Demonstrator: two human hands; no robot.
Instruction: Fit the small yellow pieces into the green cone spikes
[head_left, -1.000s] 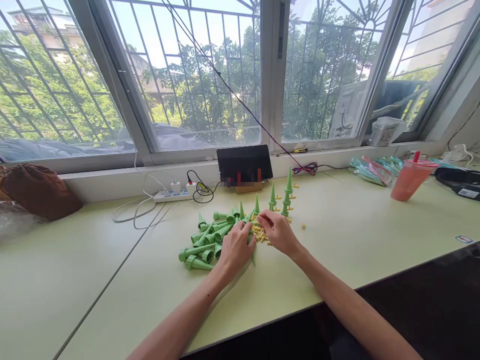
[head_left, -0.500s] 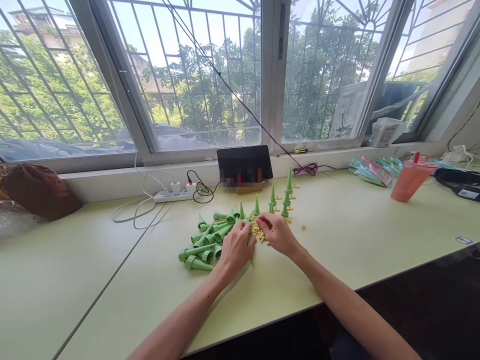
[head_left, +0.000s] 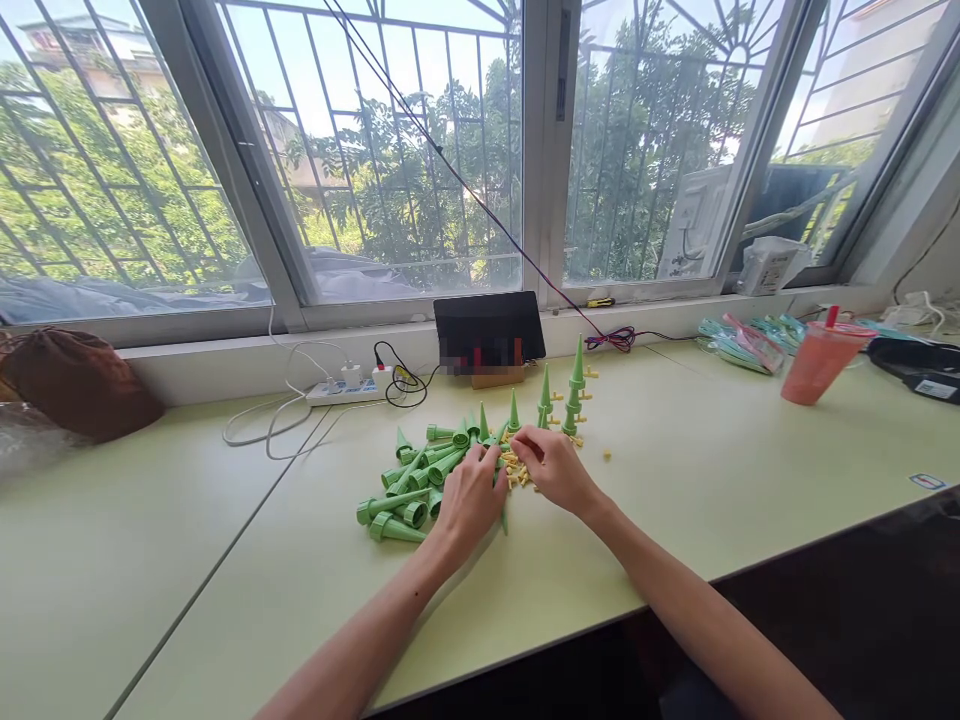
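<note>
My left hand (head_left: pixel 474 490) is closed around a green plastic watering spike (head_left: pixel 505 521), whose tapered tip points down below my fingers. Close beside it, my right hand (head_left: pixel 553 465) is pinched at the spike's upper part; whatever sits between those fingertips is hidden. Under and between both hands lies a heap of small yellow valve pieces (head_left: pixel 523 479). To the left is a pile of loose green spikes (head_left: pixel 411 480), lying at many angles. Behind my right hand, stacked green spikes (head_left: pixel 573 395) stand point-up, with yellow valves sticking out of their sides.
A dark tablet (head_left: pixel 489 325) leans by the window behind the pile. A power strip (head_left: pixel 346 388) with cables lies to its left, near a brown drawstring bag (head_left: pixel 90 385). On the right stand a red drink cup (head_left: pixel 821 365) and plastic packets (head_left: pixel 739 345). One yellow piece (head_left: pixel 607 454) lies apart.
Both hands stay in nearly the same place. Only the fingers shift slightly around the spike; the piles and stacked spikes look unchanged.
</note>
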